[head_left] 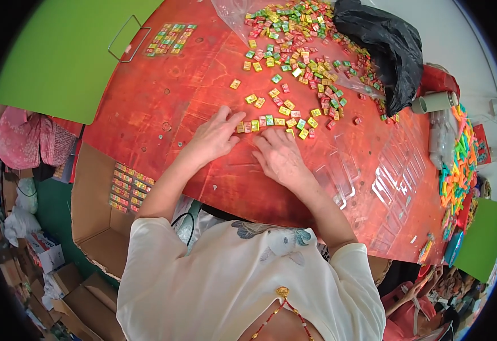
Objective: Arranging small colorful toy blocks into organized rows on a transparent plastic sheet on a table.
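A short row of small red, yellow and green wrapped blocks [255, 125] lies on the red table in front of me. My left hand [220, 135] is at the row's left end, with the end block between its bent thumb and forefinger. Palm down, my right hand [278, 152] rests just below the row, its fingers bent and apart, with fingertips close to the blocks. Nothing shows in that hand, though its palm is hidden. More loose blocks [286, 106] are scattered just beyond the row, leading back to a large heap [299, 25].
A black plastic bag [382, 42] lies beside the heap. Clear plastic trays [393, 184] rest at the right. Blocks in neat rows [170, 40] sit far left, near a green board [72, 51] with a wire handle. A cardboard box [98, 199] stands below the left edge.
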### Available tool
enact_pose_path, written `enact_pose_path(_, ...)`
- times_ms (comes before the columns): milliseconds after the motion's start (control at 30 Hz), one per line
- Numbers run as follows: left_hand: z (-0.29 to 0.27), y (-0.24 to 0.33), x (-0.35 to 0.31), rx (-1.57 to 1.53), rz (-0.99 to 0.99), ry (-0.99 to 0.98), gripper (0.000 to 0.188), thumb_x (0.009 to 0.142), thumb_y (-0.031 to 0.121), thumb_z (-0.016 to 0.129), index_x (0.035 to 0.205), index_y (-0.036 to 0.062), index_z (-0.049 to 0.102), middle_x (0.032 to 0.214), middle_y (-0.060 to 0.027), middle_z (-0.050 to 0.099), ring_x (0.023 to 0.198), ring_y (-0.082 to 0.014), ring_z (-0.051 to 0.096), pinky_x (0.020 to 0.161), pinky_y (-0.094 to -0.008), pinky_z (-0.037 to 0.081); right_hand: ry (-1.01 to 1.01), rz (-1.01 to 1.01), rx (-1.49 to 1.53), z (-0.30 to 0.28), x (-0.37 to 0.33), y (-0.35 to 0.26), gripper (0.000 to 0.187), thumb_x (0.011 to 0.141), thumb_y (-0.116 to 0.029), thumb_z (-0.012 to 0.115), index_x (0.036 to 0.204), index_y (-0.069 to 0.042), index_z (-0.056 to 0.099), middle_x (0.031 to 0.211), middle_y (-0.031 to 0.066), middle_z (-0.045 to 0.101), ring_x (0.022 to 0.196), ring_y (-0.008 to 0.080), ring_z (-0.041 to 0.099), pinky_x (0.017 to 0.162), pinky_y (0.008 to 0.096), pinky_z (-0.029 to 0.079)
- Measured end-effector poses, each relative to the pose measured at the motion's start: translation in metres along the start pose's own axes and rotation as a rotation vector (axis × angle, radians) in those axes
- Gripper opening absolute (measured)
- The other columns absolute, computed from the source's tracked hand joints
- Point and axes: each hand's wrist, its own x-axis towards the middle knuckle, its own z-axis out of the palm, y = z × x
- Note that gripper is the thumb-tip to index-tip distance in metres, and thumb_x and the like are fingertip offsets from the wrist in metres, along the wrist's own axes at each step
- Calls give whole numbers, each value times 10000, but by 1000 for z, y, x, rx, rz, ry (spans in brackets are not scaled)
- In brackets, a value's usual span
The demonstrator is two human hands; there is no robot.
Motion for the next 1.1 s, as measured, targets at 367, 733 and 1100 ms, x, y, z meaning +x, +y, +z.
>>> enact_pose_path(367,25,14,4,209,24,124,404,874,210,708,1244,86,601,1083,-140,509,992,-343,644,750,-455,576,37,-2,-182,17,32,43,260,808,-93,658,1067,-64,667,964,107,567,950,277,596,801,406,503)
enact_pose_path(733,15,25,-15,145,150,228,224,915,163,638,1106,52,605,992,-161,518,922,-352,638,709,-463,574,160,-23,-150,0,15,21,200,798,-76,618,992,-51,659,887,117,552,879,285,592,750,408,495)
enact_pose_path(1100,31,24,-63,180,143,178,431,893,232,684,1288,83,598,1091,-145,514,934,-325,619,729,-440,551,35,-6,15,1,-24,-2,411,848,-144,677,1245,-51,630,1011,122,569,942,295,591,807,422,484)
